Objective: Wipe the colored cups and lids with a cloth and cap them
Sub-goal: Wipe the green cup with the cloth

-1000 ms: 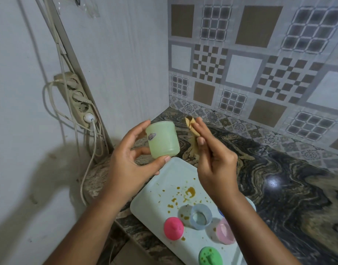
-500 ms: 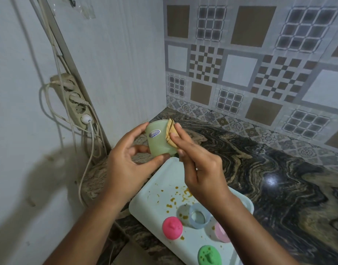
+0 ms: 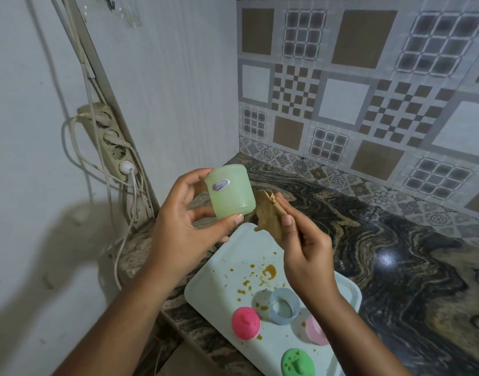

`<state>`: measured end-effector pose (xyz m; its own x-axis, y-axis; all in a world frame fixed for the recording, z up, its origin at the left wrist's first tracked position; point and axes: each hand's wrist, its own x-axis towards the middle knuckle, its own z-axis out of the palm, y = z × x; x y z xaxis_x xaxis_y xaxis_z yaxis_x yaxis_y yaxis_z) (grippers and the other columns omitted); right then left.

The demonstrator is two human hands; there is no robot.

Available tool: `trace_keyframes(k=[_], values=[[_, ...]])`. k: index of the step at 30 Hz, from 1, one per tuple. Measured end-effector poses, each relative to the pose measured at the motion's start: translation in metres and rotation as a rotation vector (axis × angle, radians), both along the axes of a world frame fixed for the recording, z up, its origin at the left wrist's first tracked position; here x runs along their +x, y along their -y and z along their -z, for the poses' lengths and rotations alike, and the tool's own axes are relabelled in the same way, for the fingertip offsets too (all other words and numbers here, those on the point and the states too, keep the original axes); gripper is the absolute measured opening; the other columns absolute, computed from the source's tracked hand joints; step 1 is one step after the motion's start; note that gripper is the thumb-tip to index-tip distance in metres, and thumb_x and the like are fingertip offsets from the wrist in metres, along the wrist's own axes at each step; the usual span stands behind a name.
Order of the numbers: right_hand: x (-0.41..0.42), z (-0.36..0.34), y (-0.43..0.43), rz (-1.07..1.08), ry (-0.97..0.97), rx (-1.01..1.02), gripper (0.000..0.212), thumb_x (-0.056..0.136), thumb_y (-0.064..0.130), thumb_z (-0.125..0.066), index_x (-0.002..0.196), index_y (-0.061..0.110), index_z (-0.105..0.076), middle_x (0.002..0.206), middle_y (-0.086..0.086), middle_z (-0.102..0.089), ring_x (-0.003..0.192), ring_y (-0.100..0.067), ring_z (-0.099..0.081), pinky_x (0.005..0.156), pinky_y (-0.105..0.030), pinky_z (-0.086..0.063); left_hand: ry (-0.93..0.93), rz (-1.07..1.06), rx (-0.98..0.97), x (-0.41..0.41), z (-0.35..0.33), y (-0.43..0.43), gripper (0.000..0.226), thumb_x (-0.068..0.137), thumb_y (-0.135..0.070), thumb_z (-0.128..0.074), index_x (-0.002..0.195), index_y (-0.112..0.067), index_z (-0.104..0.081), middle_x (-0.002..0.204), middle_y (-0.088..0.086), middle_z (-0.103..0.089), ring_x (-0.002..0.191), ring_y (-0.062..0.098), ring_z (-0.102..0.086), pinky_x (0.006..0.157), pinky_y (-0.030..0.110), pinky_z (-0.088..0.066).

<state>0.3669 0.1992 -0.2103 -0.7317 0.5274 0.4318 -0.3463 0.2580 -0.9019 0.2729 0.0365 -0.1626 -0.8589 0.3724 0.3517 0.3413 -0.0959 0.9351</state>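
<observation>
My left hand [image 3: 184, 226] holds a pale green cup [image 3: 230, 195] in the air, bottom up, between thumb and fingers; a small oval sticker faces me. My right hand [image 3: 306, 242] pinches a crumpled tan cloth [image 3: 268, 213] just right of the cup, close to its lower rim. Below, on a pale blue tray [image 3: 227, 270] spattered with brown stains, sit a pink lid [image 3: 245, 322], a green lid [image 3: 297, 363], a light blue cup [image 3: 283, 305] and a light pink cup [image 3: 313, 329], partly hidden by my right forearm.
The tray lies on a dark marbled counter [image 3: 395, 253] in a corner. A patterned tile wall [image 3: 368, 90] stands behind. On the left wall hangs a power strip [image 3: 111, 142] with white cables [image 3: 124, 213] dangling near the counter's left edge.
The cloth was pressed against the cup half a second ago; my right hand has drawn it down and to the right, off the cup. My left hand has turned the cup slightly.
</observation>
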Motion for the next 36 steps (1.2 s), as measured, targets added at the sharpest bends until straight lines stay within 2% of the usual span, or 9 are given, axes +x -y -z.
trace_keyframes(k=[4,8,13,17,20,23,30,33,36], values=[[-0.008,-0.016,-0.004,0.018,-0.022,0.017,0.033,0.103,0.017,-0.049,0.134,0.019,-0.062,0.139,0.003,-0.064,0.132,-0.003,-0.057,0.110,-0.025,-0.048,-0.011,0.013,-0.035,0.003,0.000,-0.003,0.082,0.067,0.000,-0.089,0.135,-0.033,-0.056,0.141,-0.009,-0.058,0.093,0.022,-0.072,0.058,0.045,-0.063],[-0.016,-0.032,-0.008,0.005,-0.073,0.034,0.034,0.105,0.014,-0.050,0.137,0.012,-0.062,0.140,0.001,-0.064,0.134,-0.006,-0.057,0.110,-0.036,-0.050,-0.028,0.013,-0.083,0.006,-0.003,-0.002,0.088,0.068,0.002,-0.089,0.137,-0.042,-0.055,0.141,-0.015,-0.056,0.092,0.017,-0.073,0.060,0.044,-0.063],[-0.024,-0.046,-0.006,-0.046,-0.138,0.204,0.034,0.106,0.004,-0.049,0.137,0.009,-0.062,0.144,0.002,-0.059,0.141,-0.008,-0.049,0.114,-0.030,-0.044,-0.055,-0.039,-0.175,0.007,-0.002,-0.002,0.086,0.063,-0.016,-0.092,0.138,-0.036,-0.055,0.131,-0.023,-0.063,0.092,0.015,-0.074,0.076,0.049,-0.063],[-0.029,-0.040,-0.003,-0.115,-0.132,0.424,0.035,0.102,-0.006,-0.052,0.134,0.001,-0.064,0.148,-0.011,-0.055,0.143,-0.014,-0.047,0.114,-0.036,-0.046,-0.071,-0.068,-0.212,0.007,-0.002,-0.002,0.086,0.061,-0.029,-0.091,0.140,-0.028,-0.057,0.125,-0.015,-0.070,0.089,0.015,-0.075,0.082,0.049,-0.062],[-0.029,-0.029,-0.004,-0.075,-0.142,0.551,0.038,0.098,-0.013,-0.055,0.132,-0.001,-0.064,0.150,-0.014,-0.052,0.141,-0.022,-0.051,0.111,-0.043,-0.049,-0.067,-0.084,-0.229,0.004,0.002,-0.001,0.088,0.064,-0.020,-0.093,0.143,-0.027,-0.055,0.119,-0.003,-0.073,0.089,0.011,-0.076,0.083,0.043,-0.063],[-0.023,-0.017,-0.003,-0.062,-0.158,0.618,0.038,0.096,-0.014,-0.056,0.131,-0.003,-0.064,0.149,-0.018,-0.052,0.141,-0.026,-0.051,0.111,-0.047,-0.047,-0.074,-0.090,-0.221,0.001,0.007,-0.001,0.086,0.064,-0.015,-0.093,0.141,-0.027,-0.057,0.120,-0.003,-0.073,0.088,0.012,-0.075,0.081,0.040,-0.063],[-0.005,0.005,0.006,-0.076,-0.188,0.617,0.032,0.097,-0.011,-0.054,0.126,-0.006,-0.066,0.143,-0.017,-0.057,0.141,-0.021,-0.051,0.115,-0.043,-0.045,-0.114,-0.108,-0.204,-0.012,0.012,0.003,0.084,0.065,-0.010,-0.092,0.140,-0.028,-0.056,0.116,-0.006,-0.074,0.089,0.012,-0.075,0.082,0.042,-0.063],[0.003,0.018,0.005,-0.090,-0.156,0.593,0.030,0.099,-0.005,-0.055,0.125,-0.003,-0.069,0.141,-0.011,-0.061,0.138,-0.016,-0.054,0.112,-0.038,-0.048,-0.140,-0.131,-0.174,-0.017,0.011,0.004,0.083,0.067,-0.013,-0.092,0.141,-0.029,-0.055,0.131,-0.014,-0.065,0.092,0.012,-0.074,0.084,0.047,-0.062],[0.005,0.026,0.003,-0.060,-0.078,0.426,0.031,0.102,0.008,-0.051,0.126,0.004,-0.070,0.138,-0.002,-0.065,0.134,-0.012,-0.058,0.106,-0.032,-0.052,-0.132,-0.112,-0.127,-0.016,0.008,0.003,0.080,0.070,-0.008,-0.090,0.139,-0.026,-0.053,0.141,-0.009,-0.059,0.105,0.001,-0.070,0.089,0.042,-0.060]])
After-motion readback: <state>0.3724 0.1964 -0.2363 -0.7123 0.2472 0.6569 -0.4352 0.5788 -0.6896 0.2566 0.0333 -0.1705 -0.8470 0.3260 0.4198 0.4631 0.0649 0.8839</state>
